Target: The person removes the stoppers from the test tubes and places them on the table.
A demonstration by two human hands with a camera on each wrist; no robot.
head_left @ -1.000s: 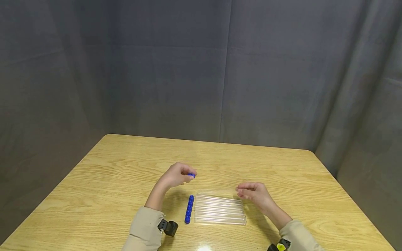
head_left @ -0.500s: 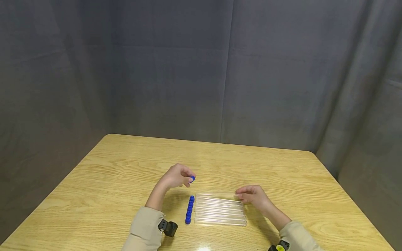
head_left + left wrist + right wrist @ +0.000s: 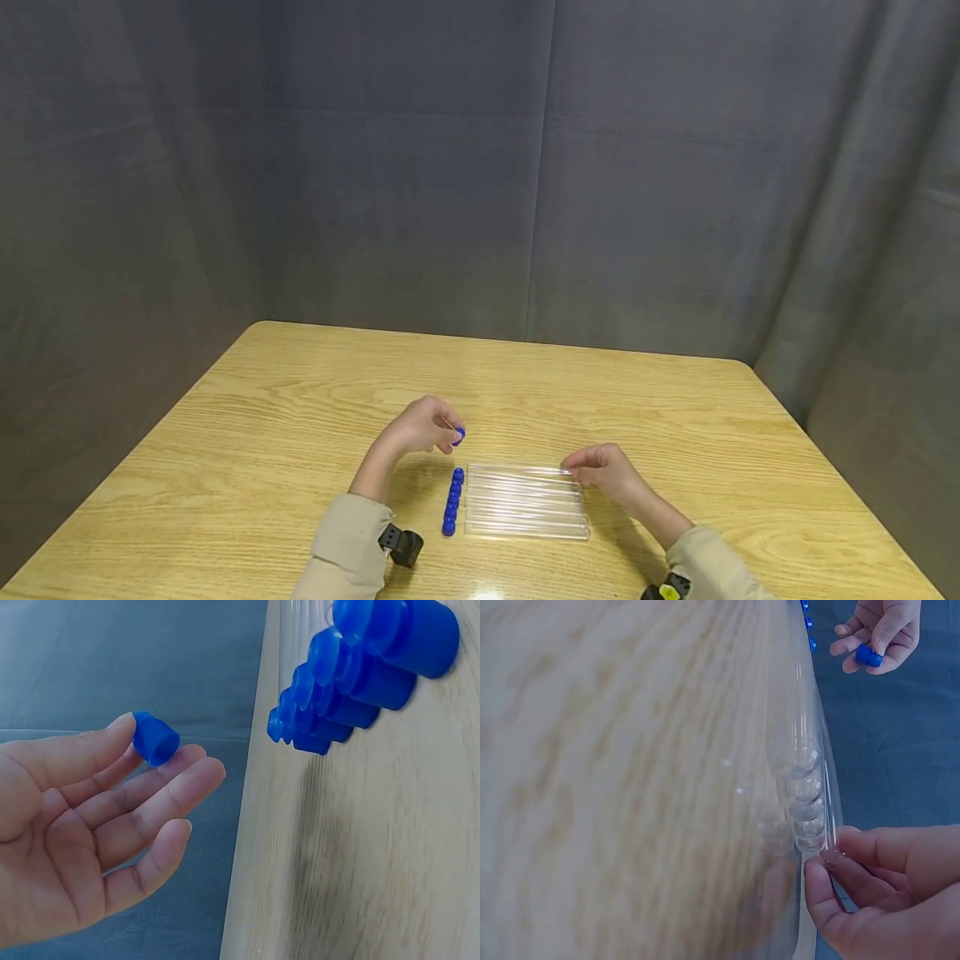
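Note:
My left hand (image 3: pixel 420 427) pinches a blue stopper (image 3: pixel 156 739) between thumb and index finger, above the table; the other fingers are spread. Below that hand, several more blue stoppers (image 3: pixel 453 500) lie in a column on the table. Right of them, clear test tubes (image 3: pixel 527 507) lie side by side, their rounded ends to the right. My right hand (image 3: pixel 609 473) pinches the rounded end of the farthest tube, which lies along the row's far side. In the right wrist view, the right thumb and fingers (image 3: pixel 826 889) meet at that tube end.
The wooden table (image 3: pixel 337 367) extends around both hands, with bare wood beyond them and at both sides. A grey curtain (image 3: pixel 405 183) hangs behind the table. Each wrist wears a small black camera (image 3: pixel 402 543) over a beige sleeve.
My right hand has lowered the far tube, which was slanted slightly above the others, down alongside the row. My left hand has come slightly lower and nearer with the stopper, which has tilted.

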